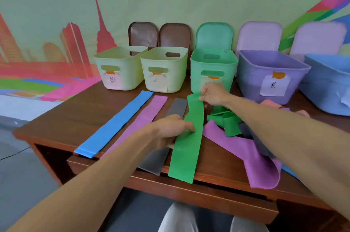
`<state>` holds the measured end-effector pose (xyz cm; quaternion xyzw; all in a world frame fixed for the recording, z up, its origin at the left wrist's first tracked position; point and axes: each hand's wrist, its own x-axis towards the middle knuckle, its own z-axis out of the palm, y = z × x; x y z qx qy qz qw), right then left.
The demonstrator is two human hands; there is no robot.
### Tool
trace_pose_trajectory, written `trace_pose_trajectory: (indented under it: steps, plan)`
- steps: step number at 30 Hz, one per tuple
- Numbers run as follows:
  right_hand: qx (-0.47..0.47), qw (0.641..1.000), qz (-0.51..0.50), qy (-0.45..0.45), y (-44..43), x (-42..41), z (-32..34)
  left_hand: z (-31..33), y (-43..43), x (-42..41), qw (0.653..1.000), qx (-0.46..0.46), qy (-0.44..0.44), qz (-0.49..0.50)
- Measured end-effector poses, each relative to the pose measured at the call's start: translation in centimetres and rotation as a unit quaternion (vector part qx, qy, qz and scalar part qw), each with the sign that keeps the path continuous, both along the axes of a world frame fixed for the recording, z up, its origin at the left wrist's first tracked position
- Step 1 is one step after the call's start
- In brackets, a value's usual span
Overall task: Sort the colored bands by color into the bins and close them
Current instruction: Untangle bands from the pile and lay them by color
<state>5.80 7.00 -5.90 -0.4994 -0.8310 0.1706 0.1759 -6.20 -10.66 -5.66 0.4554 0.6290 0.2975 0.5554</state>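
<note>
A long green band (186, 148) lies stretched across the wooden table (72, 116), its near end hanging over the front edge. My right hand (213, 93) pinches its far end, just in front of the green bin (214, 64). My left hand (170, 127) presses on the band's left edge at mid-length. To the left lie a blue band (115, 123), a purple band (149, 112) and a grey band (176, 107), flat and parallel. A tangled pile of green (227, 121), purple (251, 152) and grey bands sits under my right forearm.
Five open bins line the back: two pale yellow-green (121, 72) (164, 76), the green one, a purple one (272, 78) and a blue one (329, 87). Their lids lean against the wall behind. A pink band (269, 103) lies by the purple bin.
</note>
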Motion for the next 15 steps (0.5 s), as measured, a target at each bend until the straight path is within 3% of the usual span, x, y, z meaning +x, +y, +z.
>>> trace_pose_trajectory:
  steps: [6,15]
  plan:
    - [0.034,0.998,0.009,-0.060,0.7,0.1,-1.4,-0.3,-0.2,-0.7,0.998,-0.041,0.045,-0.032]
    - [0.087,0.985,0.019,-0.146,-0.1,1.4,-1.2,-0.8,-1.4,-0.5,0.995,-0.034,0.079,-0.048]
